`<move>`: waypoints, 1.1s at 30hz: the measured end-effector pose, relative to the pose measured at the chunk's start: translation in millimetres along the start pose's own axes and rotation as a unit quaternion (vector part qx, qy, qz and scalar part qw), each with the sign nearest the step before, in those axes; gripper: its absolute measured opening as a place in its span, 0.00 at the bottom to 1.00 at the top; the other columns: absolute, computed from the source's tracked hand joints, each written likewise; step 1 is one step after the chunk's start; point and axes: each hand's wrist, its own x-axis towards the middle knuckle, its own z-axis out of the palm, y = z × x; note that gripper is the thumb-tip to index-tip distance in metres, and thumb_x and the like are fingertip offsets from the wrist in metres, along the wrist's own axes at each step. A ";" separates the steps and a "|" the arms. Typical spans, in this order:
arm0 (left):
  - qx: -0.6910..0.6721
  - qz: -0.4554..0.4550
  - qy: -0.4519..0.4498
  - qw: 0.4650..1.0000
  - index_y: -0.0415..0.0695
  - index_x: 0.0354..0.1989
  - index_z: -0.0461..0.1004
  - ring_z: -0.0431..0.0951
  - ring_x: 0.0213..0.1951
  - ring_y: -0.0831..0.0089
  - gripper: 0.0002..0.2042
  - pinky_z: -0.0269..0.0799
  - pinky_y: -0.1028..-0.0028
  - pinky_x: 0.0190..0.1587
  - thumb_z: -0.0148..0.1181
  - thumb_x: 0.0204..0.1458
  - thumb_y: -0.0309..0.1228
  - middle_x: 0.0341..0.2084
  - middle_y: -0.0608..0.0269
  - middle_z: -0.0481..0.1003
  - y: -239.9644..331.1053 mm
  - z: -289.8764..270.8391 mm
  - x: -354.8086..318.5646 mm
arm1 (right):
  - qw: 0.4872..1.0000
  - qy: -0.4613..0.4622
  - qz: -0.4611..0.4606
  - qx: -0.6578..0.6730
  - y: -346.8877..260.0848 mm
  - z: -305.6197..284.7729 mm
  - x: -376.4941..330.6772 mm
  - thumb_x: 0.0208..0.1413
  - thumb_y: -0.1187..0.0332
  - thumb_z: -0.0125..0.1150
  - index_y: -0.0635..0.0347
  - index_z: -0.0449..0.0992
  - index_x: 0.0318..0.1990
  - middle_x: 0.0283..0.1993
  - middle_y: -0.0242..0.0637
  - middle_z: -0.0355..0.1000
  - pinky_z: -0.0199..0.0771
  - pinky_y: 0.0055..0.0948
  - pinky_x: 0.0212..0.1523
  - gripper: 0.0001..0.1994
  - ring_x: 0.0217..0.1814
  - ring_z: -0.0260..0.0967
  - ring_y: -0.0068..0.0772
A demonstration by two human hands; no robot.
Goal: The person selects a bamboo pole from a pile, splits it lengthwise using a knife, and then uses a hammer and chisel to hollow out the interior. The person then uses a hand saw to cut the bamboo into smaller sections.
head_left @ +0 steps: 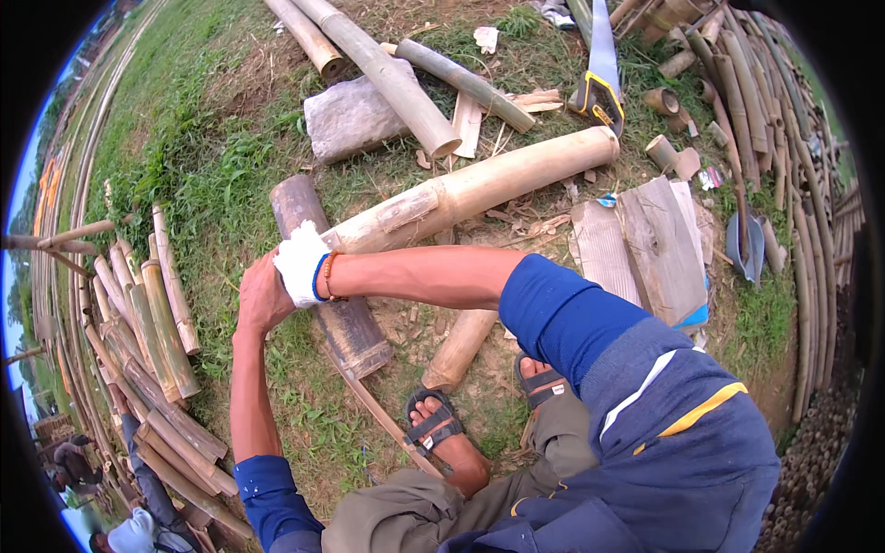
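Observation:
My left hand [265, 293], bare, is closed beside the left end of a pale bamboo pole [498, 184]. Pressed up against it is my right hand [302, 263] in a white knitted glove with a blue cuff, also closed. The two hands overlap and hide whatever lies between them. My right arm reaches across in front of the pole. Under the pole's left end lies a short dark bamboo log [350, 336]. A roughened, scraped patch shows on the pole's upper side. Another pale bamboo piece [461, 348] lies near my sandalled foot.
A handsaw [601, 92] with a yellow and black handle stands past the pole's far end. A stone block [355, 115] and cut bamboo lie beyond. Wooden boards [659, 244] sit at right, and a bamboo stack [152, 323] at left. People are at lower left.

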 end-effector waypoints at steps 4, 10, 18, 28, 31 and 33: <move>-0.048 0.001 -0.044 0.998 0.38 0.67 0.71 0.79 0.60 0.51 0.39 0.70 0.57 0.67 0.75 0.46 0.40 0.57 0.47 0.79 -30.8 -8.2 -6.9 | 0.999 0.025 -0.017 0.043 6.3 14.2 -1.4 0.44 0.50 0.72 0.51 0.87 0.42 0.44 0.45 0.83 0.70 0.56 0.55 0.20 0.49 0.80 0.52; -0.456 -0.143 0.037 0.878 0.34 0.65 0.76 0.81 0.56 0.63 0.27 0.70 0.63 0.65 0.62 0.65 0.42 0.52 0.55 0.83 -54.0 12.3 12.6 | 0.995 -0.055 -0.006 0.079 3.2 29.7 23.6 0.53 0.44 0.64 0.42 0.86 0.48 0.48 0.40 0.84 0.71 0.59 0.52 0.20 0.52 0.81 0.47; -0.031 -0.386 0.211 0.897 0.49 0.49 0.88 0.86 0.45 0.41 0.31 0.78 0.47 0.50 0.45 0.67 0.60 0.41 0.44 0.86 -4.3 32.2 15.3 | 0.997 -0.074 0.032 0.021 -7.4 -2.6 -2.3 0.50 0.50 0.70 0.49 0.89 0.42 0.43 0.41 0.85 0.76 0.51 0.51 0.17 0.49 0.83 0.46; -0.022 -0.390 0.260 0.883 0.47 0.46 0.89 0.86 0.41 0.37 0.29 0.80 0.45 0.48 0.44 0.67 0.55 0.36 0.39 0.85 -0.9 30.3 21.5 | 0.999 0.012 -0.008 0.035 2.9 -1.3 -11.5 0.49 0.54 0.69 0.53 0.88 0.39 0.42 0.47 0.83 0.76 0.55 0.50 0.16 0.46 0.81 0.53; -0.009 -0.385 0.271 0.882 0.47 0.45 0.89 0.86 0.40 0.38 0.29 0.81 0.46 0.47 0.44 0.66 0.54 0.36 0.41 0.86 0.7 30.0 20.2 | 0.999 0.037 -0.022 0.020 2.1 0.6 -15.2 0.49 0.54 0.68 0.53 0.87 0.37 0.38 0.48 0.83 0.77 0.54 0.43 0.14 0.40 0.81 0.55; -0.019 -0.391 0.263 0.882 0.48 0.43 0.89 0.86 0.40 0.39 0.28 0.81 0.48 0.46 0.45 0.65 0.54 0.36 0.42 0.86 3.7 30.2 25.2 | 0.996 0.068 -0.043 0.025 8.7 2.7 -20.3 0.50 0.54 0.68 0.53 0.86 0.35 0.36 0.48 0.82 0.77 0.55 0.39 0.14 0.37 0.81 0.56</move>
